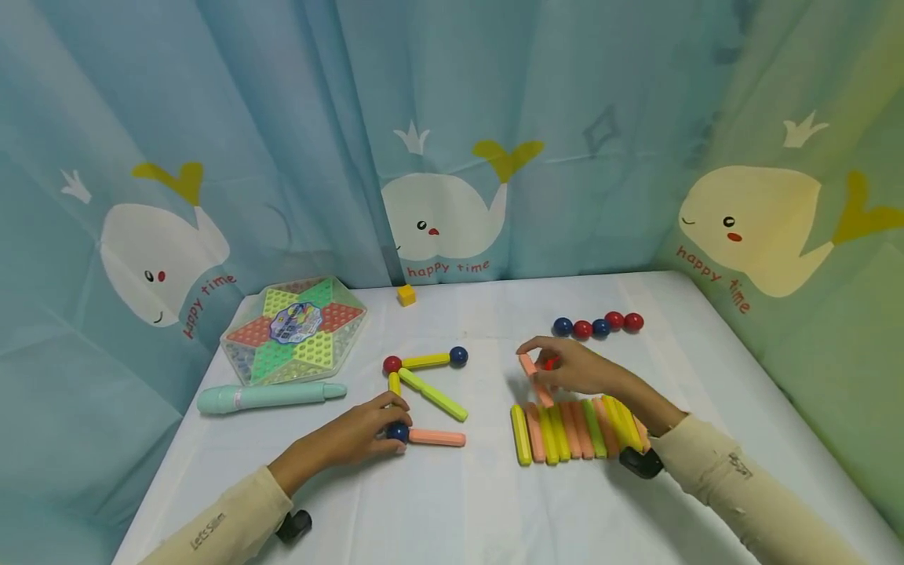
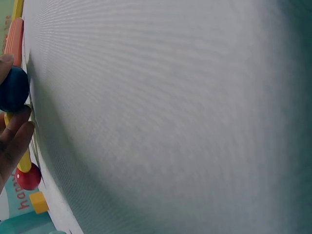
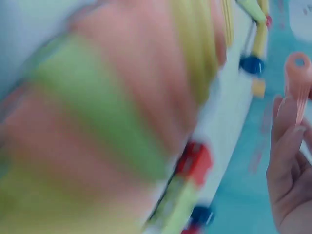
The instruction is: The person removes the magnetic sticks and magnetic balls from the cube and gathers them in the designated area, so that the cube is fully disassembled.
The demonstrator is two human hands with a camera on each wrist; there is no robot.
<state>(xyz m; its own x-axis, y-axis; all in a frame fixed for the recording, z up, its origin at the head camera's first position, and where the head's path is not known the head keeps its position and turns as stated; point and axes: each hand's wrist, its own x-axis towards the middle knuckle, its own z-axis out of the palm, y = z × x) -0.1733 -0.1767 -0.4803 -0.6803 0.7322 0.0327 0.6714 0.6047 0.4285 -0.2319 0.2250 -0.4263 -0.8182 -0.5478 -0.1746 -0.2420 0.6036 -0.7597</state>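
Observation:
My left hand (image 1: 367, 429) grips a dark blue ball (image 1: 398, 431) between thumb and fingers. From that ball a salmon rod (image 1: 438, 438) points right, and a yellow rod (image 1: 394, 383) runs up to a red ball (image 1: 391, 364). Another yellow rod (image 1: 426, 360) joins the red ball to a second blue ball (image 1: 458, 357). A yellow-green rod (image 1: 434, 395) lies slantwise beside them. Above the row of rods, my right hand (image 1: 575, 367) pinches a salmon rod (image 1: 527, 365); its holed end (image 3: 298, 63) faces up in the right wrist view.
Several yellow, salmon and green rods (image 1: 554, 435) lie side by side at right. Behind the right hand sit a partly hidden red piece (image 3: 196, 163) and a line of red and blue balls (image 1: 582, 329). A star game board (image 1: 318, 349), mint tube (image 1: 282, 396) and yellow cube (image 1: 406, 295) are farther left.

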